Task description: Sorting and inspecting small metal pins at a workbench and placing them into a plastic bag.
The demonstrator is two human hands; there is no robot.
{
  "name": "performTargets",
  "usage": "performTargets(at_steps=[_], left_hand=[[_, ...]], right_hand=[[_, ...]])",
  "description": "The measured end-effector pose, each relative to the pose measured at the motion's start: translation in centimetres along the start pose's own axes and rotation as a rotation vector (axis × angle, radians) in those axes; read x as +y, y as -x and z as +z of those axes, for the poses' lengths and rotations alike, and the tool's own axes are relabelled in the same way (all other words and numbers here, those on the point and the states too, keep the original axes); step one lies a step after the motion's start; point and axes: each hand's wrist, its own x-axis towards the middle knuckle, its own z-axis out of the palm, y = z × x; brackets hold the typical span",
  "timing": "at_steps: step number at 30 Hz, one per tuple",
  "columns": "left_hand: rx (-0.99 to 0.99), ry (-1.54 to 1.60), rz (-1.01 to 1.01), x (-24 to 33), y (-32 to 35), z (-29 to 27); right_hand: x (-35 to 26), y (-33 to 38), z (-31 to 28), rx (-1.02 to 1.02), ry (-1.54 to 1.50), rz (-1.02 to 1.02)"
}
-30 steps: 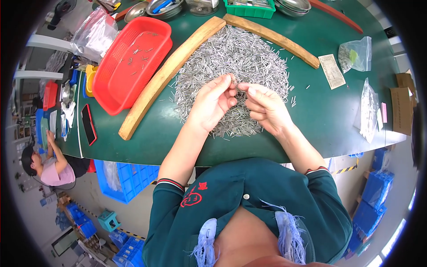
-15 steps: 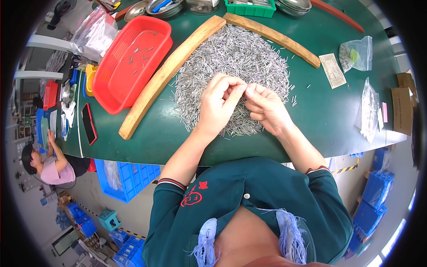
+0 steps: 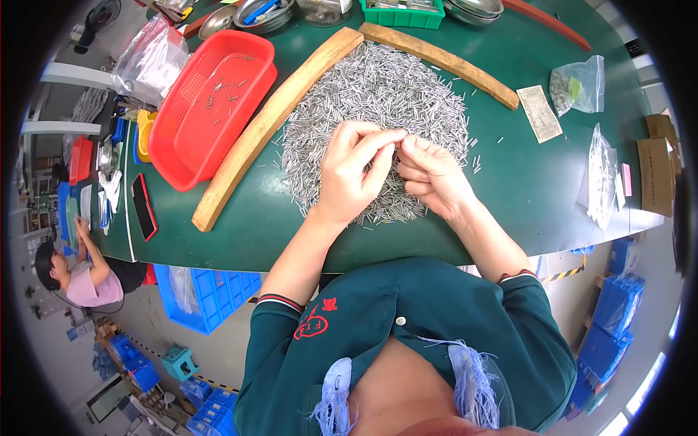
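A wide heap of small metal pins (image 3: 378, 87) covers the middle of the green table (image 3: 291, 243). Over its near part, my left hand (image 3: 352, 171) and my right hand (image 3: 438, 174) meet at the fingertips. The left index finger reaches to the right thumb, and the left thumb sits slightly below that finger. My right thumb and index finger pinch together, the other fingers curled under. Whatever sits between the fingertips is too small to make out.
Two wooden bars (image 3: 273, 131) meet in a corner behind the heap. Left of them lies a red plastic basket (image 3: 163, 134) with a few pins, then a phone (image 3: 144, 207). At right are a banknote (image 3: 539, 114) and clear bags (image 3: 602, 178). A co-worker (image 3: 91, 280) is at far left.
My left thumb has dropped away from the index finger, opening a small gap. Both hands stay at nearly the same place above the pins. The whole view has shifted slightly.
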Motion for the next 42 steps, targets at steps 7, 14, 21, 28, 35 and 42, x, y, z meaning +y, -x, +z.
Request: performTargets(at_steps=[7, 14, 21, 28, 35, 42], left_hand=[[-0.037, -0.004, -0.039, 0.4, -0.5, -0.1], [-0.043, 0.412, -0.368, -0.6, 0.1, 0.2], [-0.080, 0.844, -0.722, -0.5, 0.0, -0.2], [-0.033, -0.036, -0.034, 0.0, -0.1, -0.1], [0.014, -0.281, -0.164, -2.5, -1.1, -3.0], [-0.290, -0.591, -0.252, -2.9, -0.3, -3.0]], right_hand=[[0.1, -0.1, -0.5, -0.070, -0.045, -0.009], [0.0, 0.2, -0.2, -0.069, -0.030, -0.037], [-0.3, 0.5, 0.3, -0.084, 0.033, -0.039], [-0.2, 0.0, 0.0, -0.041, -0.066, 0.040], [-1.3, -0.1, -1.0, -0.270, -0.471, -0.001], [-2.2, -0.4, -1.9, -0.226, -0.495, -0.050]])
